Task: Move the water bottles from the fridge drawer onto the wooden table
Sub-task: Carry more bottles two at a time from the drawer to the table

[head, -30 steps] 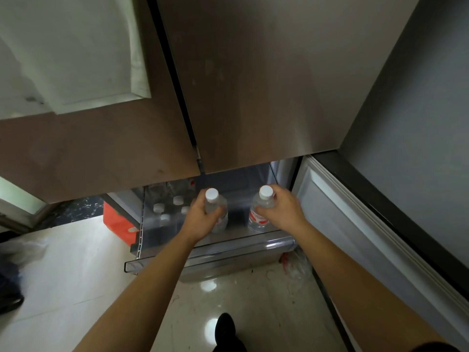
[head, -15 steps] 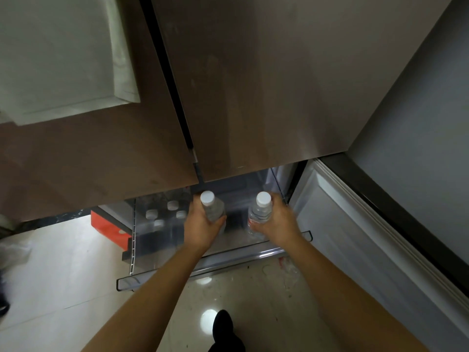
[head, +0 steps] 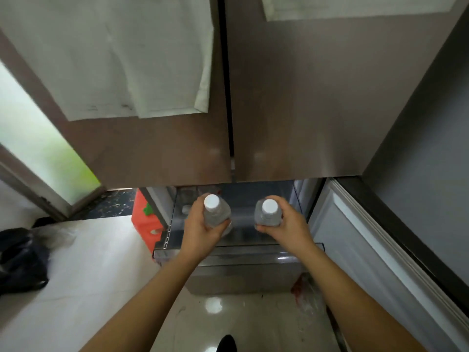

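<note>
Presently both hands are occupied. The left hand (head: 200, 229) grips a water bottle, the left bottle (head: 216, 215), with fingers and thumb curled round its clear body and its white cap turned up toward the camera. The right hand (head: 288, 228) grips the right bottle (head: 268, 216) in the same manner. Both bottles are upright, side by side with a clear gap between them, over the open fridge drawer (head: 241, 252). The hands cover their lower bodies, so it cannot be told whether their bases stand above the drawer's rim.

Edges noted:
- Overhead, the lower edge of the two upper fridge doors (head: 317, 110) runs just beyond the bottle caps.
- The drawer's front rim runs across beneath both wrists, on the person's side of the bottles.
- On the left, the drawer's end sits just beside a red crate (head: 146, 221).
- On the right, a white-lined panel (head: 368, 250) stands along the drawer's side, near the right forearm, with a grey wall (head: 431, 161) behind it.

Open room:
- The pale glossy floor (head: 88, 262) lies bare to the left of the drawer, as far as a black bag (head: 20, 262).
- More floor shows between the forearms, with a dark shoe tip (head: 227, 344) at the bottom edge.

A white cloth (head: 121, 59) hangs on the left upper door. A pale round shape (head: 186, 208) inside the drawer beside the left hand is too blurred to identify.
</note>
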A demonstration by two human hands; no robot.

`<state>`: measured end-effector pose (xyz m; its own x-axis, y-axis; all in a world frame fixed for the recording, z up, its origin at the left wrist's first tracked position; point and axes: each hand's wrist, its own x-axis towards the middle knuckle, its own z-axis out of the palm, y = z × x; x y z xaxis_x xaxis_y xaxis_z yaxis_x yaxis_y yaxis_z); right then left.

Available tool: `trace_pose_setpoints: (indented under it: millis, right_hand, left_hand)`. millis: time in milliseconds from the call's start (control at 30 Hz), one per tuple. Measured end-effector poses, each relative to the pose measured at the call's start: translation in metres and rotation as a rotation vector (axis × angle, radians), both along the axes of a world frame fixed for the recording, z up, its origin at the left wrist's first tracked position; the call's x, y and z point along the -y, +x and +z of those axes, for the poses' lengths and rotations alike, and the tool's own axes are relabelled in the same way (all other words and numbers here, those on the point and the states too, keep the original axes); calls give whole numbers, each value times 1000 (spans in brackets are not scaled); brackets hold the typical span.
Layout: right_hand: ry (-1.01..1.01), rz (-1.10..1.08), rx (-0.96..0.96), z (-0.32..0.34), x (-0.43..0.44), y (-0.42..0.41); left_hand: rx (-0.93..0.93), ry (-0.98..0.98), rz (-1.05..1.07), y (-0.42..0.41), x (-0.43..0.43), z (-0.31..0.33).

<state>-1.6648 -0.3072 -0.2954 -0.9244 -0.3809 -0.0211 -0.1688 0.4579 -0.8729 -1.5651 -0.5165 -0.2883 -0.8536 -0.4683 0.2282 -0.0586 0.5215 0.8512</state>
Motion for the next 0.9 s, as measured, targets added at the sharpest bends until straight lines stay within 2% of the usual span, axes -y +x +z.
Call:
trace_pose_setpoints:
  millis: [133,233,500,667,900]
  right_hand:
    - [-184,75,-71,32,12,42]
    - [-295,209,-79,46,27,77]
    - [-355,674,-102,69,103,195]
    - [-410,913,-58,87,152,301]
    - [-402,1223,-32,96,213,510]
  left_hand:
    - [-83,-23,187,69,-13,43]
    - [-121,-53,313,124,-16,67]
    - [-122,-94,684,305,-2,98]
    - [-66,-84,856,440,4,112]
    - [-92,-58,1100,666,-15,115]
